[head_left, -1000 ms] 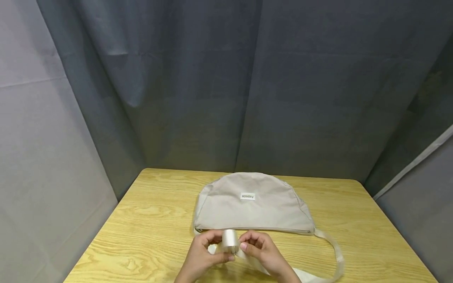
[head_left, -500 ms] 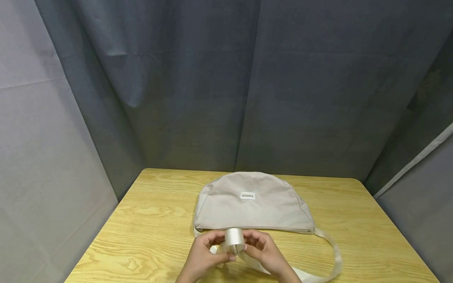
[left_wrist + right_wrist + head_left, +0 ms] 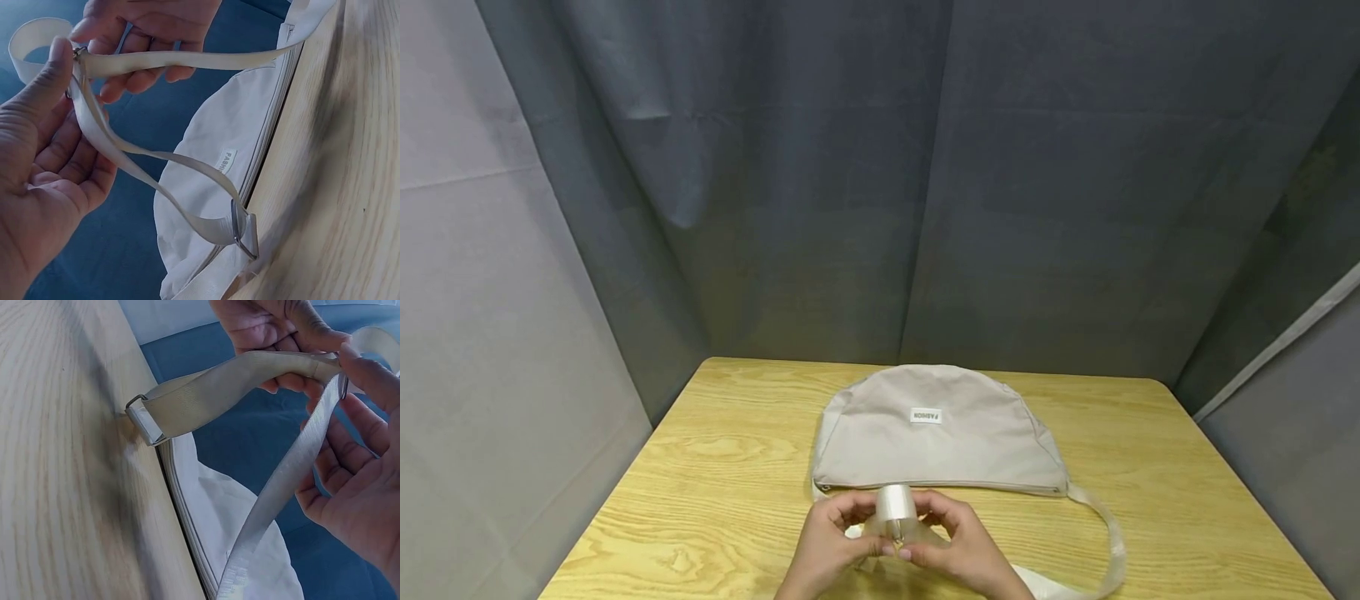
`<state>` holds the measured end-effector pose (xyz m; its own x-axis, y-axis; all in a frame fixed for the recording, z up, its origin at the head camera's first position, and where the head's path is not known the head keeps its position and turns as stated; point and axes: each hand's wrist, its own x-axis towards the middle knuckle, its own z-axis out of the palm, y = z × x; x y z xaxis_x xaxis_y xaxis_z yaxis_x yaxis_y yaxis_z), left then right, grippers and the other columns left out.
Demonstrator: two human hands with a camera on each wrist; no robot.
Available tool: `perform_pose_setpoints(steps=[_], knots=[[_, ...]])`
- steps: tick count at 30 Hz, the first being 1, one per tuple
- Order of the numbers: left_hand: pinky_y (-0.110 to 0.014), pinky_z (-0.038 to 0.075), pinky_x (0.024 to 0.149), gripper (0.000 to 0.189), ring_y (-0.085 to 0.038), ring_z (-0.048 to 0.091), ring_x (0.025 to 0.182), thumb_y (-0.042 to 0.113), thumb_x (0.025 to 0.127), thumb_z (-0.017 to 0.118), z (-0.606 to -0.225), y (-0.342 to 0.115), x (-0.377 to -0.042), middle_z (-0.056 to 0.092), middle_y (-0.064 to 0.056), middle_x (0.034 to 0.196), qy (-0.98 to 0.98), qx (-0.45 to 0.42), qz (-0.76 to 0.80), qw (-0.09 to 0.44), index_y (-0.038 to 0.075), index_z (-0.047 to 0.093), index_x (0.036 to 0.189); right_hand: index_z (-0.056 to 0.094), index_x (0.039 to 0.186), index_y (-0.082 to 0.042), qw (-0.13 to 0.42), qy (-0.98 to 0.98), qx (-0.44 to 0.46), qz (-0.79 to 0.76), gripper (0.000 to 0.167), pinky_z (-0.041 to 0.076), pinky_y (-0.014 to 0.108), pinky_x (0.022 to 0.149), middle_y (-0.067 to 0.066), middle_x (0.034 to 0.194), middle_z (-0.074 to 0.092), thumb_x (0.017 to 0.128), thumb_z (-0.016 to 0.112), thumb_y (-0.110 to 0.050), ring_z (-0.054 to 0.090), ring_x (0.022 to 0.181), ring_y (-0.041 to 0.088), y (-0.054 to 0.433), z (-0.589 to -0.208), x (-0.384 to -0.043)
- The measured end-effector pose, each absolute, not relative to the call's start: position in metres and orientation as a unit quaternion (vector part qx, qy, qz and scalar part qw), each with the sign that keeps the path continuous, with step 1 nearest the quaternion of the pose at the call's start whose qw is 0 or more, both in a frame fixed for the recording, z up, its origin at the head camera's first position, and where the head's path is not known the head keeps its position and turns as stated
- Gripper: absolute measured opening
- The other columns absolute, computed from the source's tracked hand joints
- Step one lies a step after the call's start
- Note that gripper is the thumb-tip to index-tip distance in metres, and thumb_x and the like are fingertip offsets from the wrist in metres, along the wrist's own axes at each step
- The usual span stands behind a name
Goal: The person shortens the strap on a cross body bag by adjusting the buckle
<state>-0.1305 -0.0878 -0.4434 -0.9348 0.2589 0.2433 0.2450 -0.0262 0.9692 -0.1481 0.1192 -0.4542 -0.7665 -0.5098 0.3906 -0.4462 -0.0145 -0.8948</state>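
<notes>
A beige fabric bag [image 3: 940,454] lies on the table with its zipper edge toward me and a white FASHION label [image 3: 926,416] upside down. Just in front of that edge, both hands hold its strap [image 3: 281,469] up off the table. My left hand [image 3: 822,537] pinches the strap at a metal slider [image 3: 80,52], thumb on the near side. From the other side, my right hand [image 3: 961,540] grips the same spot, its thumb tip close to the left one. A strap loop [image 3: 895,503] stands up between the hands. The strap also runs through a rectangular metal ring [image 3: 145,422].
The wood-grain table [image 3: 722,483] extends on both sides of the bag. A slack length of strap [image 3: 1112,542] curves from the bag's right corner over the table. Dark curtains [image 3: 820,208] hang behind, with a pale cloth panel [image 3: 497,333] at the left.
My right hand has moved left onto the slider, its thumb now beside the left thumb. The strap loop has shifted slightly right. The bag stays in place.
</notes>
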Motion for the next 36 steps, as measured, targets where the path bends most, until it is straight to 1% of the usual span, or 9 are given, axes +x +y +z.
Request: perform_pose_setpoints(steps=[5, 8, 13, 17, 19, 22, 26, 31, 36], knots=[[-0.04, 0.048, 0.083, 0.038, -0.02, 0.062, 0.093, 0.001, 0.068, 0.079, -0.429, -0.085, -0.125, 0.067, -0.01, 0.101, 0.697, 0.199, 0.689, 0.007, -0.003, 0.065, 0.103, 0.061, 0.113, -0.003, 0.037, 0.713, -0.322, -0.621, 0.037, 0.044, 0.036, 0.079, 0.001, 0.106, 0.065, 0.078, 0.073, -0.002, 0.057, 0.091, 0.017, 0.117, -0.443, -0.143], [-0.042, 0.048, 0.083, 0.037, -0.02, 0.062, 0.094, 0.001, 0.068, 0.079, -0.427, -0.084, -0.124, 0.067, -0.009, 0.102, 0.698, 0.202, 0.687, 0.008, -0.003, 0.066, 0.103, 0.062, 0.112, -0.002, 0.032, 0.718, -0.32, -0.618, 0.036, 0.045, 0.036, 0.077, 0.001, 0.101, 0.066, 0.078, 0.073, -0.002, 0.058, 0.086, 0.016, 0.116, -0.439, -0.141], [-0.043, 0.047, 0.083, 0.038, -0.019, 0.062, 0.093, 0.005, 0.067, 0.08, -0.426, -0.084, -0.125, 0.068, -0.006, 0.1, 0.709, 0.197, 0.677, 0.008, 0.0, 0.067, 0.103, 0.064, 0.109, -0.008, 0.008, 0.734, -0.313, -0.603, 0.034, 0.045, 0.036, 0.075, -0.001, 0.095, 0.066, 0.077, 0.075, -0.005, 0.059, 0.084, 0.016, 0.117, -0.453, -0.146], [-0.042, 0.046, 0.084, 0.04, -0.019, 0.062, 0.093, 0.01, 0.067, 0.082, -0.426, -0.084, -0.126, 0.068, -0.002, 0.099, 0.724, 0.194, 0.662, 0.002, 0.003, 0.068, 0.104, 0.064, 0.106, -0.011, 0.01, 0.733, -0.306, -0.607, 0.031, 0.045, 0.036, 0.076, 0.0, 0.093, 0.066, 0.077, 0.076, -0.009, 0.059, 0.083, 0.018, 0.118, -0.453, -0.146], [-0.041, 0.046, 0.084, 0.042, -0.019, 0.062, 0.093, 0.011, 0.067, 0.082, -0.427, -0.085, -0.126, 0.068, -0.001, 0.099, 0.731, 0.194, 0.654, -0.006, 0.004, 0.067, 0.105, 0.064, 0.106, -0.011, 0.01, 0.729, -0.306, -0.612, 0.031, 0.046, 0.036, 0.076, 0.001, 0.095, 0.066, 0.077, 0.076, -0.009, 0.059, 0.083, 0.019, 0.119, -0.452, -0.146], [-0.038, 0.045, 0.084, 0.045, -0.022, 0.061, 0.094, 0.013, 0.067, 0.082, -0.426, -0.087, -0.124, 0.067, 0.001, 0.101, 0.744, 0.194, 0.639, -0.011, 0.006, 0.066, 0.109, 0.063, 0.108, -0.009, 0.011, 0.718, -0.318, -0.619, 0.032, 0.044, 0.036, 0.082, 0.003, 0.099, 0.066, 0.078, 0.075, -0.007, 0.059, 0.089, 0.02, 0.119, -0.451, -0.146], [-0.035, 0.043, 0.084, 0.046, -0.026, 0.06, 0.095, 0.015, 0.069, 0.081, -0.425, -0.092, -0.123, 0.067, -0.003, 0.102, 0.752, 0.196, 0.63, -0.001, 0.006, 0.065, 0.111, 0.06, 0.113, -0.005, 0.023, 0.701, -0.328, -0.633, 0.036, 0.038, 0.039, 0.091, 0.006, 0.104, 0.065, 0.079, 0.073, -0.004, 0.058, 0.099, 0.022, 0.12, -0.455, -0.147], [-0.035, 0.042, 0.083, 0.037, -0.023, 0.06, 0.093, 0.014, 0.072, 0.08, -0.434, -0.094, -0.127, 0.067, -0.003, 0.102, 0.764, 0.195, 0.615, -0.001, 0.005, 0.067, 0.106, 0.059, 0.114, -0.004, 0.023, 0.693, -0.317, -0.647, 0.039, 0.04, 0.036, 0.089, 0.007, 0.106, 0.065, 0.078, 0.072, 0.0, 0.056, 0.101, 0.022, 0.122, -0.455, -0.147], [-0.036, 0.043, 0.081, 0.027, -0.017, 0.058, 0.091, 0.02, 0.076, 0.077, -0.456, -0.095, -0.136, 0.066, 0.004, 0.099, 0.776, 0.199, 0.598, -0.015, 0.012, 0.07, 0.101, 0.058, 0.114, -0.003, 0.013, 0.691, -0.316, -0.65, 0.04, 0.041, 0.034, 0.088, 0.007, 0.105, 0.063, 0.077, 0.072, 0.001, 0.056, 0.1, 0.021, 0.123, -0.457, -0.149]])
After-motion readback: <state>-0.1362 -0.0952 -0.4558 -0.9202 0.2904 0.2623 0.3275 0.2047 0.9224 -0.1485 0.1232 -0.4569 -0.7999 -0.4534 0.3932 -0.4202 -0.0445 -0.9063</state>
